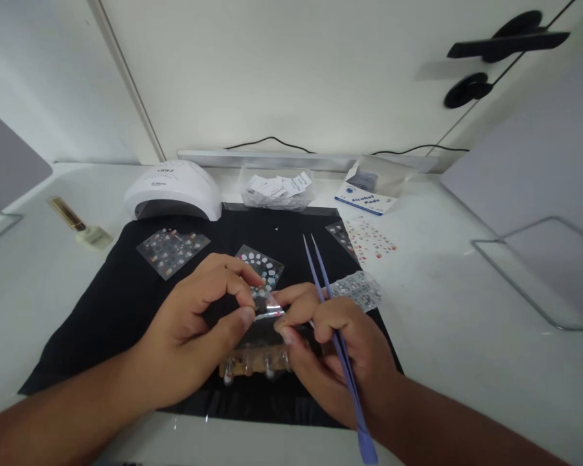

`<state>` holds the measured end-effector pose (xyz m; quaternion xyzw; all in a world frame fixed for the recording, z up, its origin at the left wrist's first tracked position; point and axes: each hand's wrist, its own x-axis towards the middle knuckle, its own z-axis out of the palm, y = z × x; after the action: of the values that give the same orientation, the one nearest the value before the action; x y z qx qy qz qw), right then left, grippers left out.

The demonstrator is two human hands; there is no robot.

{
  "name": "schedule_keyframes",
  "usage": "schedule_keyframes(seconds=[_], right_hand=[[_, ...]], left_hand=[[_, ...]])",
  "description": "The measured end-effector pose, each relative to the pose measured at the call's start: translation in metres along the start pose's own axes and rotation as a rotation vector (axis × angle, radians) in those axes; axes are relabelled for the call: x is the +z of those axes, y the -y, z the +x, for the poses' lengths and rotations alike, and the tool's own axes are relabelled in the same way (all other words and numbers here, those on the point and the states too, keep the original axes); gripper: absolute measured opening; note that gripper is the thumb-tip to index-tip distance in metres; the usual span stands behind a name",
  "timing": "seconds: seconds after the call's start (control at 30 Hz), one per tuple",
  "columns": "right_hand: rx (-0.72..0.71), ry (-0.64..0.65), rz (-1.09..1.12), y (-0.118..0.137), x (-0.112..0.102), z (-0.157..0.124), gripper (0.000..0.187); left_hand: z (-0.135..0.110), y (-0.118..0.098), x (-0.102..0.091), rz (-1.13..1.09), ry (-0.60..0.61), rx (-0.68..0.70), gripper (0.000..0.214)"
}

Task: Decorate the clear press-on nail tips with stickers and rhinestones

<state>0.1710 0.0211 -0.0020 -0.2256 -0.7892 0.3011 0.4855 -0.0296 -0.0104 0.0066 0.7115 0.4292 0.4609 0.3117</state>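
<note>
My left hand (pixel 199 323) and my right hand (pixel 330 343) meet over a black mat (pixel 102 310) and together pinch a small clear plastic sleeve (pixel 267 307) of nail stickers at its top edge. My right hand also grips blue tweezers (pixel 330 304), their tips pointing up and away. Under both hands lies a wooden nail-tip holder (pixel 255 366) with clear tips, partly hidden. Another sticker sheet with white dots (pixel 262 264) lies just beyond my fingers.
A white nail lamp (pixel 175 188) stands at the mat's back left. A clear tub of paper slips (pixel 276 189) and an alcohol pads box (pixel 369 194) sit behind. More sticker sheets (pixel 172 249) lie on the mat. A polish bottle (pixel 87 232) lies at left.
</note>
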Motion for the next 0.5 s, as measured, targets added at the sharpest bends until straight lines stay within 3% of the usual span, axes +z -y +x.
schedule_keyframes(seconds=[0.37,0.5], right_hand=[[0.096,-0.006,-0.267,-0.027,-0.017,0.015,0.031],[0.116,0.0,-0.356,-0.042,-0.034,0.025,0.017]], left_hand=[[-0.002,0.006,-0.009,-0.169,0.0,-0.014,0.02],[-0.002,0.006,-0.01,-0.234,-0.007,-0.071,0.019]])
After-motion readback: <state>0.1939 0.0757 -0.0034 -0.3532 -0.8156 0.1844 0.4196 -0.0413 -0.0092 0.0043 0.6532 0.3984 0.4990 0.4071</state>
